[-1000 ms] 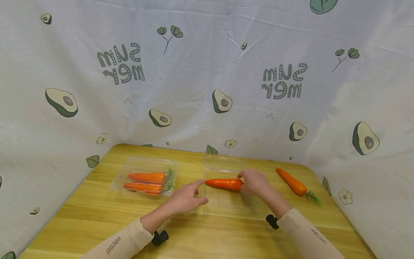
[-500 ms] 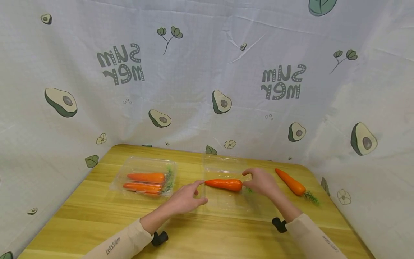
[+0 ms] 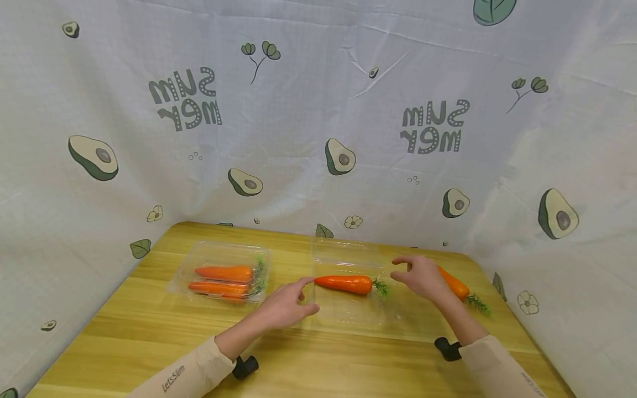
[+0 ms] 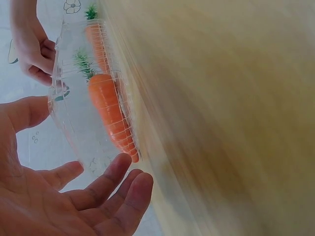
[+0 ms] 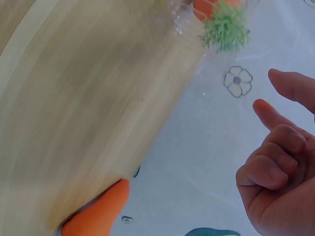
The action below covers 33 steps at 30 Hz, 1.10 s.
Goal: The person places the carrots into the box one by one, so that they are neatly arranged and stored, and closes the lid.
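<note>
An orange carrot (image 3: 345, 284) with green leaves lies in a clear plastic container (image 3: 348, 316), whose lid is folded back behind it. My left hand (image 3: 288, 307) is at the container's left side, index fingertip right by the carrot's tip. In the left wrist view its fingers are relaxed and the thumb is at the clear edge. Nothing is in my right hand (image 3: 423, 276), which hovers between the container and a loose carrot (image 3: 455, 287), partly covering that carrot. The right wrist view shows its thumb and index finger apart, the other fingers curled.
At the left stands another clear container (image 3: 219, 250) with two carrots (image 3: 226, 273) inside. Everything sits on a wooden table (image 3: 318, 359). Behind it hangs a white cloth (image 3: 298, 110) printed with avocados.
My right hand has let go of the carrot in the container and moved right, uncovering its green leaves. My left hand has stayed at the container's left side.
</note>
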Each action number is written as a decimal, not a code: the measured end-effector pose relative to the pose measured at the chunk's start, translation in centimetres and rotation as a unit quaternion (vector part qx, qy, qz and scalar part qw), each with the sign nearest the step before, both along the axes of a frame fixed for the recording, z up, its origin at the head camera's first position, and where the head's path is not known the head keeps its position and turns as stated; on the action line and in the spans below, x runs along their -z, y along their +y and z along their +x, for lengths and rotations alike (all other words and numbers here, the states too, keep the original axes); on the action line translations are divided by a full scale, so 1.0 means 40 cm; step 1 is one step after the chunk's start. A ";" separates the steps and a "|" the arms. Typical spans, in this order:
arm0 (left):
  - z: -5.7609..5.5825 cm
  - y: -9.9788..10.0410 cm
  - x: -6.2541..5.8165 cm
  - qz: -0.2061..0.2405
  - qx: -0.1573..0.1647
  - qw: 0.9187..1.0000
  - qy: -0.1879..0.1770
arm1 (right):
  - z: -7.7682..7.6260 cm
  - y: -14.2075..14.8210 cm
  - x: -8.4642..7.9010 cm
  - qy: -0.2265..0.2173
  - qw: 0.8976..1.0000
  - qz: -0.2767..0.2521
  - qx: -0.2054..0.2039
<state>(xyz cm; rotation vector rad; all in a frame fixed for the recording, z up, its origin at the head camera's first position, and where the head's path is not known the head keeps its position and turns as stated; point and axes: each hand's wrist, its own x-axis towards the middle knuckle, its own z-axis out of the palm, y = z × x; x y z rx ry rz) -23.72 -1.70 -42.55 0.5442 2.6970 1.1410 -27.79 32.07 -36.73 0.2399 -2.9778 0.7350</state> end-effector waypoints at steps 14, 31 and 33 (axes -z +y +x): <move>0.000 0.000 0.002 0.002 -0.001 1.000 0.006 | 0.011 0.099 -0.009 0.024 0.999 -0.011 0.023; 0.004 0.002 0.002 0.001 -0.002 1.000 0.003 | 0.008 0.180 -0.006 0.003 0.996 -0.052 0.078; 0.004 0.002 0.003 0.000 -0.002 1.000 0.004 | 0.012 0.187 -0.004 -0.001 0.995 -0.059 0.083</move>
